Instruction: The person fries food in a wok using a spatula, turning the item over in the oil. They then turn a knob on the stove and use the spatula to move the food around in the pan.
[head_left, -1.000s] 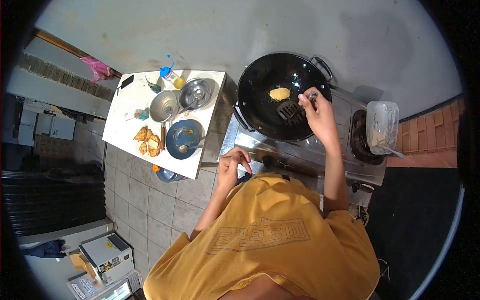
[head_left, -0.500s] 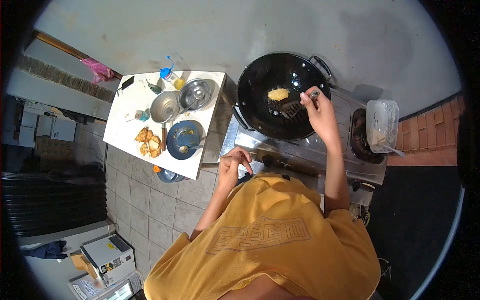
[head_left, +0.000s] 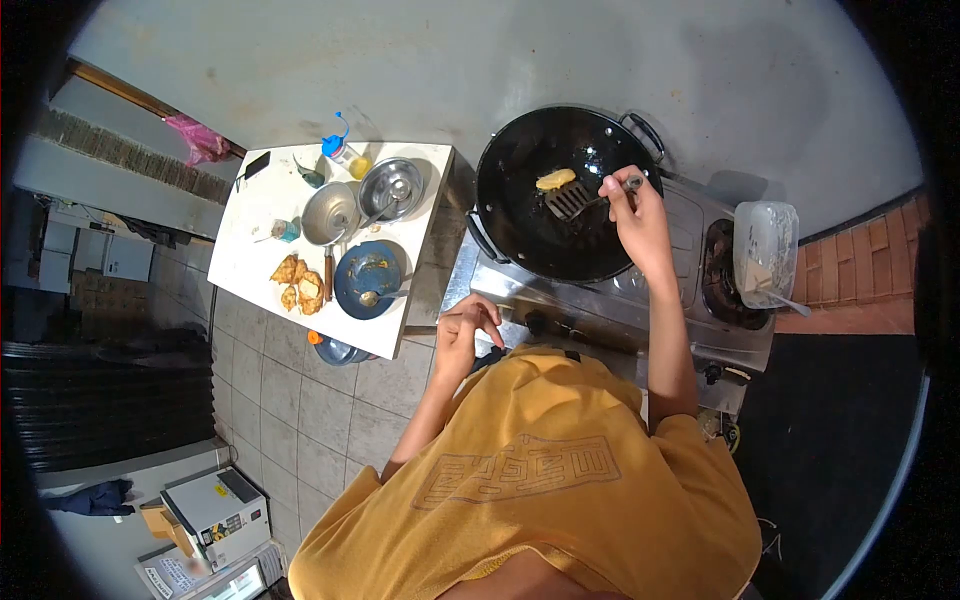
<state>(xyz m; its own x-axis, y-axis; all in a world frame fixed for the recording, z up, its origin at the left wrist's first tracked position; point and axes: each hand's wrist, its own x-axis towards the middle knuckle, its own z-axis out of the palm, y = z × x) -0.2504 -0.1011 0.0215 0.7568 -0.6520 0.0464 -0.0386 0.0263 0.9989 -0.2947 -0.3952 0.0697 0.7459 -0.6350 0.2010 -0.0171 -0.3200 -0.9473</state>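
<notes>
My right hand [head_left: 638,218] is closed round the handle of a slotted spatula [head_left: 568,202] above the wok's right side. The spatula's dark blade is against the near edge of a yellow fried piece of food [head_left: 556,180], which looks slightly tipped up. Both are inside a large black wok [head_left: 520,245] with two loop handles, standing on the stove. My left hand [head_left: 468,330] hovers by the stove's front left corner, fingers loosely bent and apart, with nothing in it.
A white table [head_left: 245,225] on the left bears fried pieces [head_left: 309,287], a blue bowl [head_left: 355,275], a saucepan [head_left: 328,213], a steel bowl [head_left: 392,188] and an oil bottle [head_left: 346,158]. Right of the wok, a plastic tub [head_left: 765,240] with a utensil stands by the second burner [head_left: 722,262].
The spatula blade has moved left and up to the fried piece and tilted. The piece has tipped and shifted slightly up. My left hand has stayed nearly in place.
</notes>
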